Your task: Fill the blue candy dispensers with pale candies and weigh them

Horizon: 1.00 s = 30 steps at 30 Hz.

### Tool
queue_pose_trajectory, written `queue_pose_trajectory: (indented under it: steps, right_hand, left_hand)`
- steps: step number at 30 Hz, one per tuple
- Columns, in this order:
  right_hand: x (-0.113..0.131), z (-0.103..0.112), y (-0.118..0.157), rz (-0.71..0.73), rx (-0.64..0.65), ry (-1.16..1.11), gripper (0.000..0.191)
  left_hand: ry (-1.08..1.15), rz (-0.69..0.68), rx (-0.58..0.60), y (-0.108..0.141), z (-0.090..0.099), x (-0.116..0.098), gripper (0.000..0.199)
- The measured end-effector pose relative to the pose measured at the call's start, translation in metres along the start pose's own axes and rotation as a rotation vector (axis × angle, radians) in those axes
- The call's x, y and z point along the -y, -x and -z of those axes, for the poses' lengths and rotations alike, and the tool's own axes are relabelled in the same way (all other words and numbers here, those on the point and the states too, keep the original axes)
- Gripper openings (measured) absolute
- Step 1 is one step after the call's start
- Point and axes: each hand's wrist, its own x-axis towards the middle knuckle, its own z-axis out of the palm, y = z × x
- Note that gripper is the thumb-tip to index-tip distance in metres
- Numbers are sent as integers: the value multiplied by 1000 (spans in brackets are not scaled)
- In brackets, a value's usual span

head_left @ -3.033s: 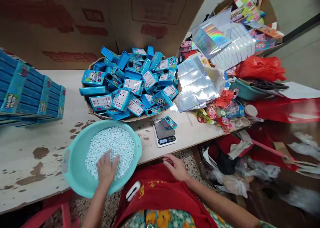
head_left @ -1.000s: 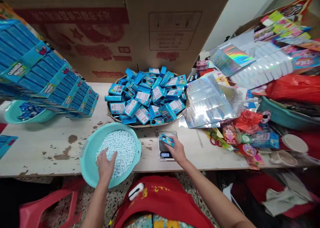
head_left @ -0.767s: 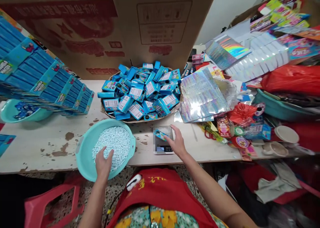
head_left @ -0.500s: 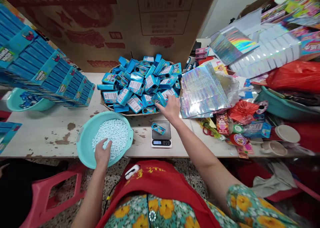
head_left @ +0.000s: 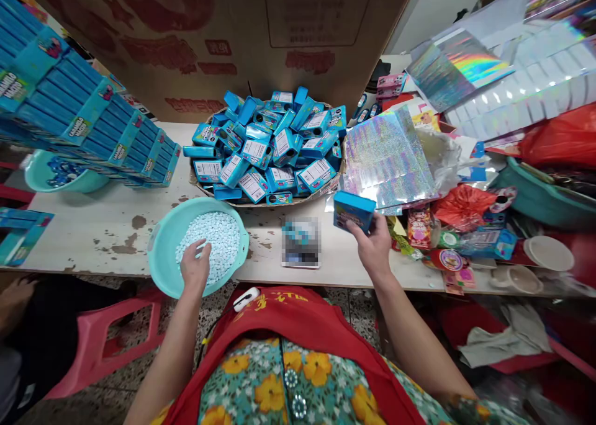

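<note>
On white table [head_left: 112, 217] w/ worn brown patches; backed by big cardboard box [head_left: 233, 40] w/ red print, beyond both grips.

R hand [head_left: 375, 245]: pinches blue box [head_left: 352, 213] btwn thumb (near face) & fingers (behind/side). Looks held by lower R corner, prob. to leave top & most of printed face uncovered; held slightly tilted, apparently clear of tabletop. Can't tell if open or filled.

L hand [head_left: 195, 265]: in over teal bowl [head_left: 161, 251], fingers loosely curled & spread apart, prob. to stay close to white pellets [head_left: 218, 236]. Can't tell if touching any; no pellet seen btwn fingertips.

Btwn the two grips: scale [head_left: 302, 252], flat on table, prob. put there for reach from either side. Pixelated, so can't read display; w/ blurry blue item [head_left: 300, 231] on top.

Beyond & left of R grip: shallow basket [head_left: 270, 203], heaped w/ loose blue boxes [head_left: 279, 146], prob. kept near for easy picking.

Just beyond R grip: shiny holographic sheets [head_left: 388, 158], crowding table on that side. Right of R grip: mixed packets [head_left: 419, 226], red plastic bag [head_left: 460, 208], off-white cup [head_left: 516, 279]; leaves little elbow room to that side.

Left of & beyond L grip: tall stack of packed blue boxes [head_left: 93, 130], likely in the way of reach to 2nd teal bowl [head_left: 88, 182], partly behind it. Below & left of L grip: pink stool [head_left: 93, 332], plus co-worker's hand [head_left: 16, 301] at frame edge, well apart.
</note>
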Motion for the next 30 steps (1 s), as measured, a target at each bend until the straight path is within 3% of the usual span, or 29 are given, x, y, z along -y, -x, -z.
queue_pose_trajectory:
  steps: [4, 7, 10, 14, 16, 19, 23, 26, 30]
  right_hand:
    - [-50, 39, 48, -304, -119, -104, 52]
    - [-75, 53, 72, -402, -133, -22, 54]
    - [-86, 54, 78, -299, -77, 300, 53]
    - [-87, 38, 63, -123, 59, 760, 48]
    - [-85, 27, 50, -80, 130, 920, 44]
    - [-78, 12, 36, -25, 224, 1066, 44]
    - [-57, -6, 35, 152, 229, 1046, 62]
    - [-31, -36, 47, 358, 334, 717, 77]
    - [15, -93, 63, 307, 528, 328, 46]
  left_hand:
    - [53, -101, 52, -3, -16, -36, 34]
    - [75, -236, 127, -2, -34, -57, 32]
    - [64, -418, 322, 2, -60, -76, 36]
    - [78, -733, 676, 10, -105, -103, 61]
    - [74, -773, 773, 12, -124, -113, 62]
    - [57, -685, 823, 14, -139, -118, 43]
    - [201, -572, 764, 19, -126, -113, 34]
    - [375, -437, 766, 27, -99, -109, 37]
    - [776, -103, 838, 33, -57, -103, 48]
